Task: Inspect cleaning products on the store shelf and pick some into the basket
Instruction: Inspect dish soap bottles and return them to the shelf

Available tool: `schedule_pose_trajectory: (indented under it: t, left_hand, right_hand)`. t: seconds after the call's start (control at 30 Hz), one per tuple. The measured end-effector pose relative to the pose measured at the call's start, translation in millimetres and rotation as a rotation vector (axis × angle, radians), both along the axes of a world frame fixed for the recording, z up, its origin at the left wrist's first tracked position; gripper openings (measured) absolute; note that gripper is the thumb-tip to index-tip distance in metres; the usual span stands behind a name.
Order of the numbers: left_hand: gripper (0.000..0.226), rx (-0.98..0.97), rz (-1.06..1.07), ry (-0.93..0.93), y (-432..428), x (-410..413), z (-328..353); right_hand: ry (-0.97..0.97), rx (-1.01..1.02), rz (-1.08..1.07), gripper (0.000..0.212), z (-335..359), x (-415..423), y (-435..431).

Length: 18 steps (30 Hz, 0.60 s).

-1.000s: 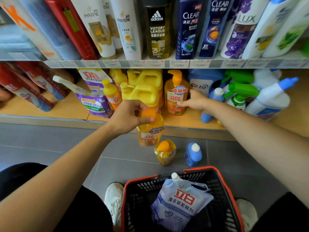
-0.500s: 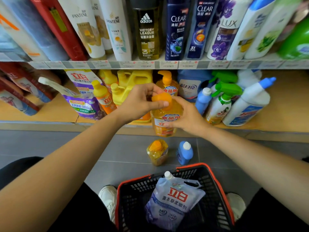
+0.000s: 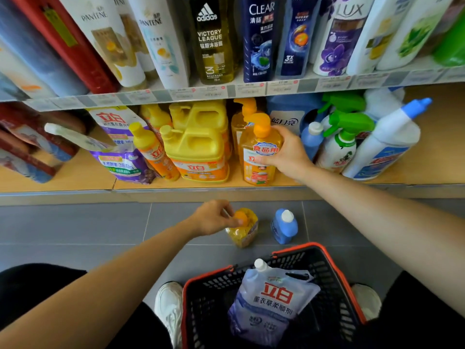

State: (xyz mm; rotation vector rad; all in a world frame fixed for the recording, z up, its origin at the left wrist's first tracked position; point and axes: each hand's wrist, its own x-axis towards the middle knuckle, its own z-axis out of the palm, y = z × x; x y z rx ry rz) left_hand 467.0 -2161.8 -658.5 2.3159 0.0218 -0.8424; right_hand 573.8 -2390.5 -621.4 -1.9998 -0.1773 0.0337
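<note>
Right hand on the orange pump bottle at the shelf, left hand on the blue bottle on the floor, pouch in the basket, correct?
Not quite: the head view shows the left hand on the orange-capped floor bottle; the blue bottle stands untouched beside it. The rest holds: right hand, pump bottle, pouch, basket.

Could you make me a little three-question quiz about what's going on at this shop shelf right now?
1. True or false: the basket holds nothing.
2. What is the right hand gripping? A) green spray bottle B) orange pump bottle C) blue bottle
3. Where does the bottle that the left hand touches stand?

Key: 1. False, a refill pouch lies inside. 2. B. 3. On the floor.
</note>
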Motion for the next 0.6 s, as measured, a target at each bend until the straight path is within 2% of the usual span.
schedule_pose_trajectory:
  t: [0.07, 0.17, 0.27, 0.37, 0.5, 0.6]
  left_hand:
    - [0.034, -0.009, 0.002, 0.07, -4, -7, -15]
    - [0.028, -0.003, 0.01, 0.055, -5, -11, -22]
    - [0.03, 0.028, -0.002, 0.048, -4, -9, -20]
    - [0.041, 0.173, -0.074, -0.024, -4, -5, -15]
    - [0.048, 0.219, -0.103, -0.138, -3, 1, -1]
    - [0.051, 0.186, -0.053, -0.199, -3, 9, 18]
  right_hand:
    - [0.001, 0.001, 0.001, 0.079, -5, 6, 5]
    - [0.0, 0.013, 0.009, 0.078, -13, 14, 13]
    - [0.004, 0.017, 0.013, 0.082, -18, 21, 23]
    - [0.042, -0.035, 0.014, 0.087, -19, 29, 27]
    - [0.206, -0.292, 0.066, 0.086, -27, 35, 17]
    - [0.313, -0.537, 0.162, 0.075, -33, 21, -2]
